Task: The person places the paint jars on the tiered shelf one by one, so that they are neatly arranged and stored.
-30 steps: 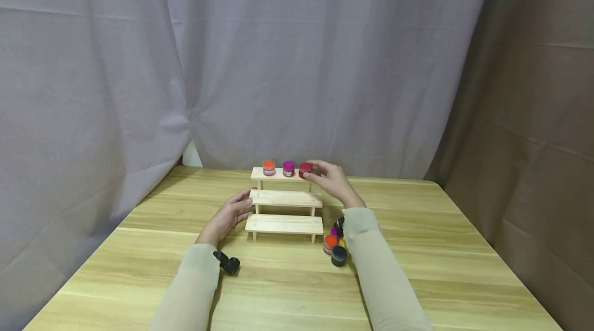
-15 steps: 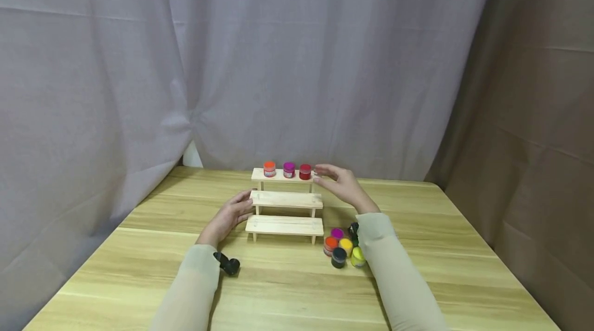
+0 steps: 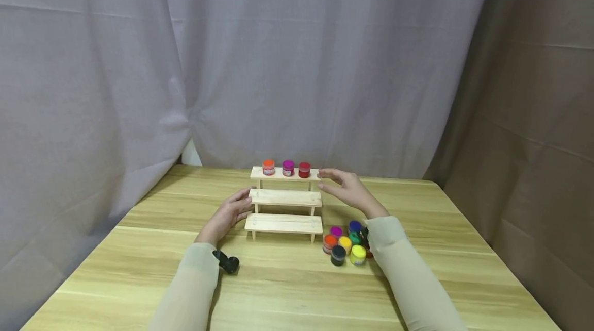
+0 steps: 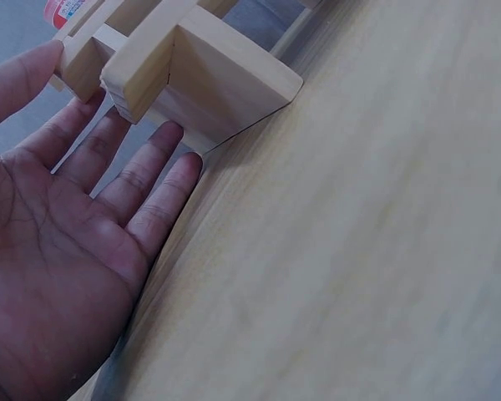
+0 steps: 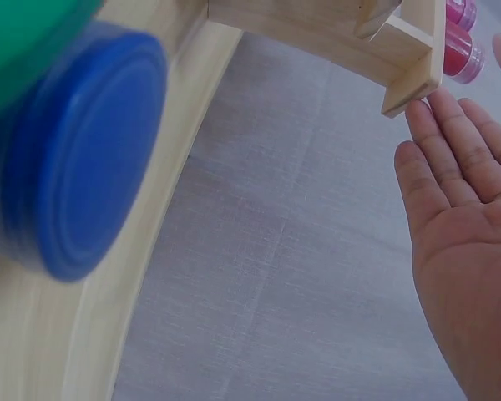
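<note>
A stepped wooden rack [image 3: 284, 224], just right of the relaxed left hand [image 3: 227, 218], is lightly touched by it, seemingly for steadiness. Three lidded jars [image 3: 288, 168] are lined along its top, left of the empty, extended right hand [image 3: 350, 189]; clustered jars [image 3: 345, 244] are left nearer the wearer, presumably within that hand's easy reach.

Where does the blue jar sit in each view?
Head: the blue jar is below and right of centre, behind the green jar.
Left wrist: not in it.
Right wrist: large, at the left, just below the green jar.
Shared landmark: the stand, in all three.
</note>
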